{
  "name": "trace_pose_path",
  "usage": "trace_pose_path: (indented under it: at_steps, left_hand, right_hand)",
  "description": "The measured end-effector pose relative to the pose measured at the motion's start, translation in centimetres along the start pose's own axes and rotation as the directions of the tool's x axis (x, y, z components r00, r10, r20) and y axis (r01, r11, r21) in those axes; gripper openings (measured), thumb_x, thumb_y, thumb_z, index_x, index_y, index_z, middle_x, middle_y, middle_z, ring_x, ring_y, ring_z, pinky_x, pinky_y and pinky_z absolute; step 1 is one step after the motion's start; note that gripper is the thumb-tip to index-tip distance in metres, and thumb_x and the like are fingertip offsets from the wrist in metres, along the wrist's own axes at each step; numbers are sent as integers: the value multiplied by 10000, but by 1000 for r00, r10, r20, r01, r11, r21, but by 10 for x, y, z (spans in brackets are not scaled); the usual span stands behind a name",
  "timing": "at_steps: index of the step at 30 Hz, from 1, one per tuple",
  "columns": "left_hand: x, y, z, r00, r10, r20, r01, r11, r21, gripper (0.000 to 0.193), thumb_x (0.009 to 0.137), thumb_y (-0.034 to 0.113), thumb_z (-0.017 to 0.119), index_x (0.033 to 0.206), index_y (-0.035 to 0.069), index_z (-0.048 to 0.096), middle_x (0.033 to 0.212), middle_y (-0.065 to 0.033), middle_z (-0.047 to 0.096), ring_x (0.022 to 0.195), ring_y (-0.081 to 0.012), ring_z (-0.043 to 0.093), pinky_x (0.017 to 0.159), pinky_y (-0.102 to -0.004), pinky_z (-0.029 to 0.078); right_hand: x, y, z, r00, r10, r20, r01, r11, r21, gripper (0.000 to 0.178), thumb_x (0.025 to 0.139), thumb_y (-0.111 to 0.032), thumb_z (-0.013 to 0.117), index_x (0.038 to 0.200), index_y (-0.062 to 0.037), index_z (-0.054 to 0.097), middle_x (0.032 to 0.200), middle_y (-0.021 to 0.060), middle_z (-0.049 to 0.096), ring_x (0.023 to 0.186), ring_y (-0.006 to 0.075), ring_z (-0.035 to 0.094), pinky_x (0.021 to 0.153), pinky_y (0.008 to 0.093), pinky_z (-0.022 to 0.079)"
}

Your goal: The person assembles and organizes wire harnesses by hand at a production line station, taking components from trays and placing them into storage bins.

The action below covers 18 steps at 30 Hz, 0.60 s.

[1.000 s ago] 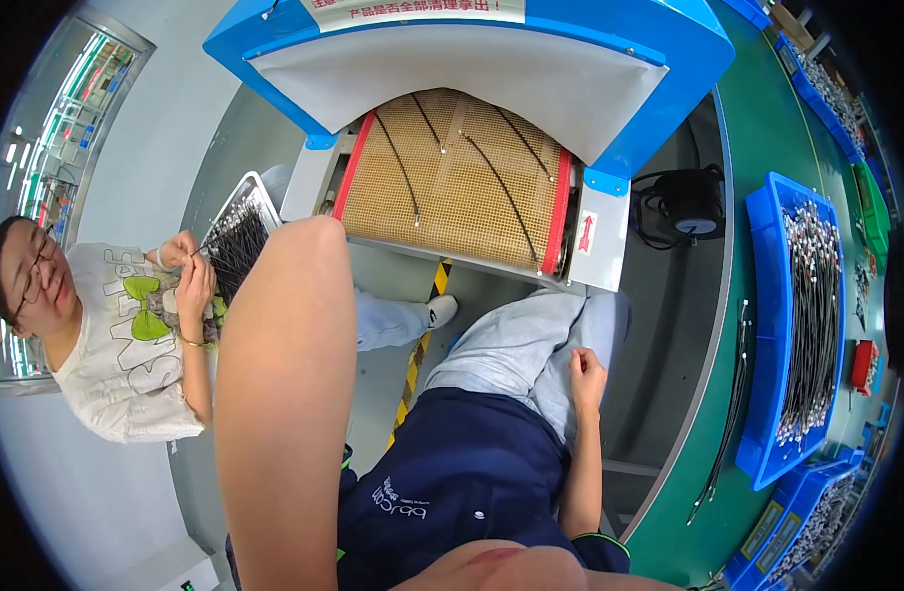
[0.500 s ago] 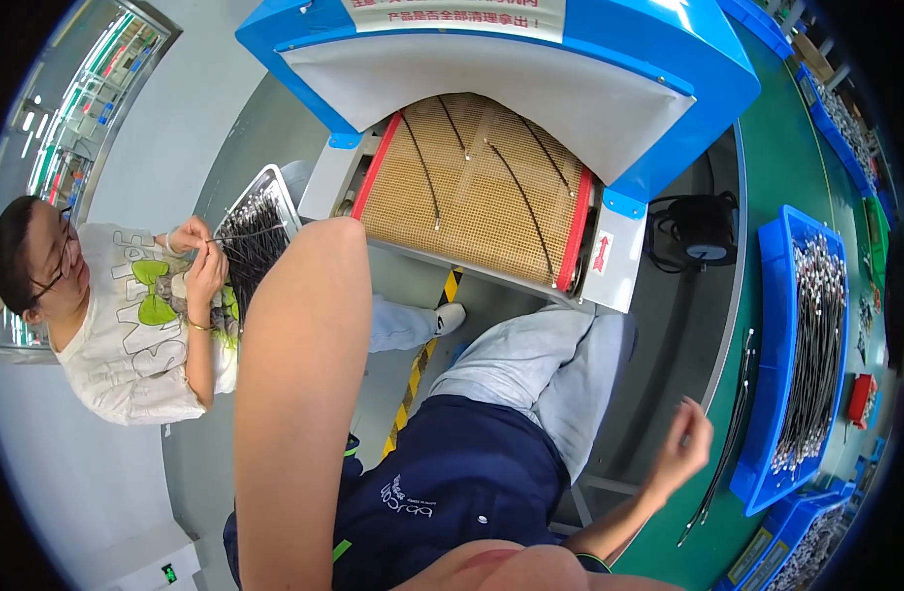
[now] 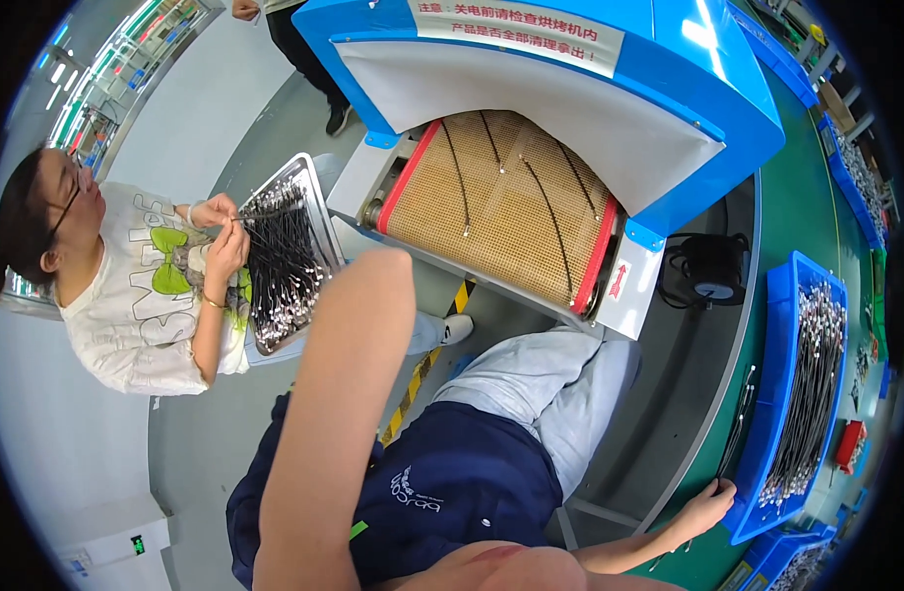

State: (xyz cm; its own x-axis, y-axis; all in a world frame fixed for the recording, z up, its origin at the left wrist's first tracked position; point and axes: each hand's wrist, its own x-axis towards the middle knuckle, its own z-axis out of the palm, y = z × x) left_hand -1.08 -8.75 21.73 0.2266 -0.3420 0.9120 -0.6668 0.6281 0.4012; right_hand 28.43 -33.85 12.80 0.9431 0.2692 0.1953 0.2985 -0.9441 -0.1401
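On the green bench at my right lies a small group of thin black cables [image 3: 736,433] with pale connector ends. My right hand [image 3: 706,508] has its fingers closed around the lower part of these cables. Just beyond it, a blue bin [image 3: 775,364] holds many more black cables [image 3: 808,394] with white and silvery ends. My left arm rises bent through the middle of the view, but the left hand is out of the picture. Ahead, several black cables [image 3: 548,212] lie spaced apart on a tan mesh conveyor belt [image 3: 422,202] with red edges.
A blue machine hood [image 3: 738,98] with a white curtain [image 3: 531,98] arches over the belt. At left, a seated person [image 3: 137,286] handles a cable over a metal tray [image 3: 324,212] of cables. A black round device [image 3: 706,271] sits beside the machine. Another person's legs [image 3: 319,59] show behind.
My right hand has moved right and down onto the cables on the bench and closed on them. The view has shifted, showing more of the other person's tray and someone standing at the back.
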Motion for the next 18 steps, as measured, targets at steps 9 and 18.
trace_pose_path:
  at_steps: [9, 18]
  left_hand:
    - [-5, -15, 0, 1000, 16, -14, -17, 1000, -14, 226, 893, 261, 577, 924, 38, 587, 920, -110, 572, 858, -282, 527, 780, -396, 411]
    - [-8, -74, 34, 955, -170, -243, 124, 973, -193, 147, 871, 112, 518, 955, -9, 526, 882, -160, 533, 870, -346, 508, 789, -424, 393]
  right_hand:
    - [4, 11, 9, 989, 86, -124, -73, 992, 105, 146, 871, -114, 558, 951, 8, 567, 942, 160, 620, 824, 323, 589, 736, 376, 463]
    - [3, 10, 5, 998, -18, -66, 22, 998, 55, 162, 877, -128, 551, 973, 2, 569, 885, 160, 591, 857, 324, 544, 762, 394, 438]
